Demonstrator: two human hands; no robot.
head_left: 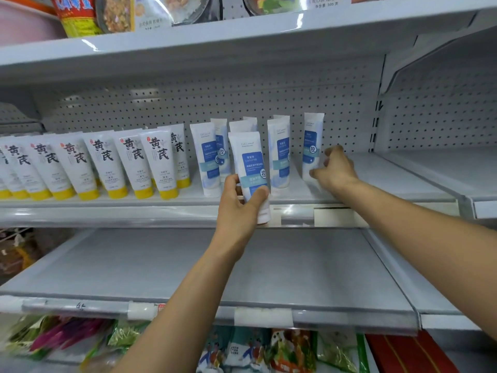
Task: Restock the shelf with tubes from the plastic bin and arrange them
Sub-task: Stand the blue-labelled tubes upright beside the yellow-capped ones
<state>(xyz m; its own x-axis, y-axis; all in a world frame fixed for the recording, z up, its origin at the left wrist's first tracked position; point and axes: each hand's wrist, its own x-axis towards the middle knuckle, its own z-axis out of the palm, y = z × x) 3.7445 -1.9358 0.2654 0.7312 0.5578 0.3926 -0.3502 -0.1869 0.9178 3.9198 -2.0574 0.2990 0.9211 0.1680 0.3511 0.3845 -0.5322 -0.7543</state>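
White plastic squeeze tube with a blue label panel (pixel 250 170): upright, cap end down, flat crimped end up. Label carries small print and a round "控" badge on a pale-blue band.

Left hand (pixel 238 203) grips the held tube's lower half, thumb over the front, fingers curled round the left edge. The cap end hangs in front of the lip of the grey metal middle shelf (pixel 107 211), not resting on it.

Just behind the held tube, and to either side of it, matching blue-label tubes (pixel 279 154) stand cap-down on the middle shelf, some two deep.

Furthest right of the held tube is the end tube (pixel 313 144), upright and a little apart from the rest. Right hand (pixel 334 169) holds it low down, thumb on its front, fingers curled at its right side.

Left of the held tube: a packed row of white tubes with yellow caps (pixel 158 162) and large black characters, cap-down, leaning slightly.

Behind the held tube: white perforated back panel (pixel 242 98).

Below the held tube: grey lower shelf (pixel 188 265) with paper tags on its front strip. Under that, colourful food packets (pixel 290 348).

Above the held tube: upper shelf with packaged foods (pixel 115 14), partly cut off.
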